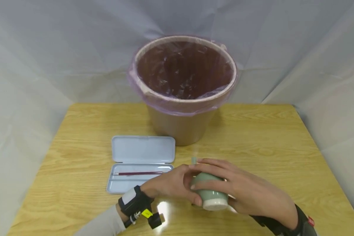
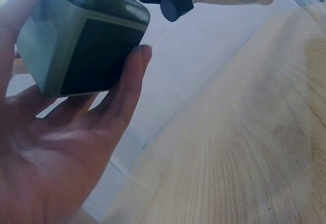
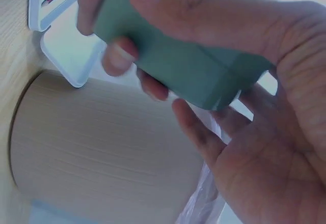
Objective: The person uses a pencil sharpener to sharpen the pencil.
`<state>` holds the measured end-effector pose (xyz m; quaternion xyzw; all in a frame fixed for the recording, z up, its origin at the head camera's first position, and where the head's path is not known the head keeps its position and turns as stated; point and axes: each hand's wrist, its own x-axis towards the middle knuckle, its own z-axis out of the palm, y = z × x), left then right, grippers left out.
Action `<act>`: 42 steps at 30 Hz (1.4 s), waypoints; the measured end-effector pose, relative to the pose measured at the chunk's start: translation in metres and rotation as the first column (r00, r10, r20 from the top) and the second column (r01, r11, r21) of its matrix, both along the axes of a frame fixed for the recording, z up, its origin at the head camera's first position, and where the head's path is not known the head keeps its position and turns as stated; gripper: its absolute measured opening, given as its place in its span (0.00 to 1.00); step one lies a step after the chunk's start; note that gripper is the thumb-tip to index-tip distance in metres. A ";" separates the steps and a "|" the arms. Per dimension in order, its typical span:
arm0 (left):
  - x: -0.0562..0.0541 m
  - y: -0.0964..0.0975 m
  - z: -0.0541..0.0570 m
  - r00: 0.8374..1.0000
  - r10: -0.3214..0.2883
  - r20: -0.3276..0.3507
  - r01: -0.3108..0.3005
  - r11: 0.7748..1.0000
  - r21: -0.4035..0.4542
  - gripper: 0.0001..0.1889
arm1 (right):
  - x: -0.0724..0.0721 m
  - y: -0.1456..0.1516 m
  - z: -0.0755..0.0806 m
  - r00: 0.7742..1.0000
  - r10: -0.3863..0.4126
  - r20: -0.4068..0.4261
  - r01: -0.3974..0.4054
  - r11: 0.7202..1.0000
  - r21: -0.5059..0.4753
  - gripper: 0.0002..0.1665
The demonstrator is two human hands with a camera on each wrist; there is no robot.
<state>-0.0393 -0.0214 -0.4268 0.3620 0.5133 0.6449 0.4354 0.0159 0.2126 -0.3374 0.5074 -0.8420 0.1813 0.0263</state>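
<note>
Both hands hold a green rounded box-shaped thing point(image 1: 211, 195) over the front of the table, tilted, with a pale round end point(image 1: 215, 205) facing me. In the left wrist view, one side of it carries a dark rectangular panel point(image 2: 99, 56). My left hand point(image 1: 171, 185) grips it from the left, thumb near the pale end. From the right, my right hand point(image 1: 253, 190) lays its fingers across the top and curls round it. A small green piece point(image 1: 193, 160) sticks out at the far side. Fingers hide much of the body.
An open light blue pencil case point(image 1: 143, 149) lies left of the hands, with a dark red pencil point(image 1: 138, 173) in its tray. Behind stands a brown bin point(image 1: 180, 126) lined with a pinkish clear bag point(image 1: 184, 109). Pale sheeting point(image 1: 76, 49) surrounds the wooden table point(image 1: 268, 137).
</note>
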 end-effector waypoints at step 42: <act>-0.019 -0.024 0.030 0.873 0.207 -0.442 -0.291 0.948 -0.130 0.43 | -0.007 -0.008 -0.070 0.674 -0.216 0.706 0.605 0.709 -0.361 0.34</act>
